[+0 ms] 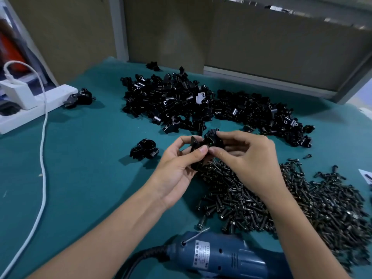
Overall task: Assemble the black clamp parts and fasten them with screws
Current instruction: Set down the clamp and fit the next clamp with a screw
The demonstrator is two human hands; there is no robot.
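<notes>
Far to the left of the fingers, a white plastic power strip (pixel 56 97) lies at the edge of the teal-covered table (pixel 90 178). A white plug block (pixel 20 93) is seated in it, and a white cord (pixel 43 158) trails toward the near edge. Just beside the strip's end sits a black assembled clamp (pixel 79 98). Nearer, a little left of the fingers and apart from them, a second black assembled clamp (pixel 144 151) rests on the cloth.

The left hand (pixel 177 174) is turned palm-up with its fingers (pixel 201 151) curled, thumb and forefinger pinching a black clamp half (pixel 195 143). The right hand (pixel 249 158) meets it from the other side, its fingers (pixel 225 135) curled round a rounded black clamp body (pixel 212 137). The two pieces touch between the thumbs, lifted above the table.

Beyond the fingers spreads a heap of loose black clamp parts (pixel 169 97), which runs on to the right in a second heap (pixel 261 115). Below and right of the fingers, under the right wrist, lies a broad pile of dark metal screws (pixel 302 208). Nearest the person, beneath the right forearm, lies a blue electric screwdriver (pixel 227 258) with a black cord. Its white label (pixel 201 252) carries printed characters too blurred to read.
</notes>
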